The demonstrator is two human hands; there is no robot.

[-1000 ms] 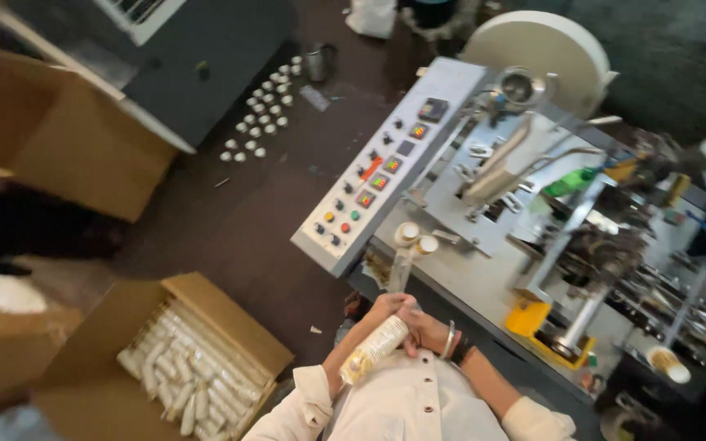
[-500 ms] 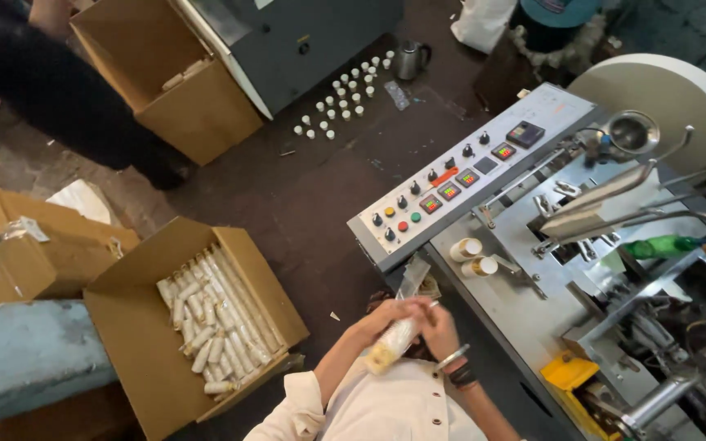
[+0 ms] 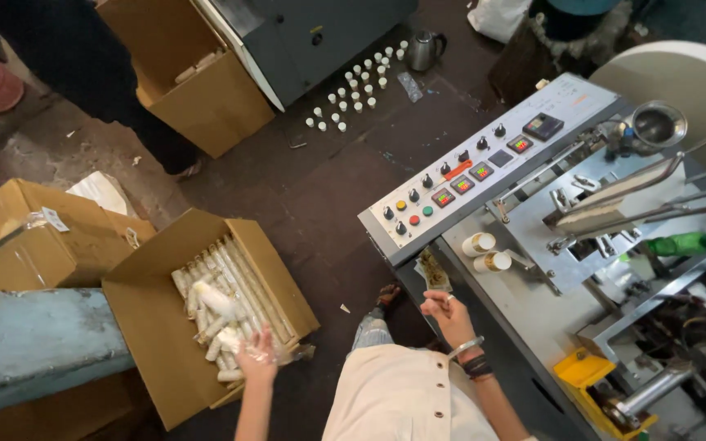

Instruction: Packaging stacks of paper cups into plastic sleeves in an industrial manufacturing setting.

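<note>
- Open carton, lower left of frame: white tubes packed in rows, long axes running upper-left to lower-right.
- Left hand at carton's near-right edge, fingers spread, holding nothing; nearer hand to tubes.
- Right hand, lower centre by machine edge, loosely curled, looks empty.

dark floor: cardboard boxes, small white bottles, kettle.

Left hand reaches out, fingers spread; right hand half-curled.
</note>
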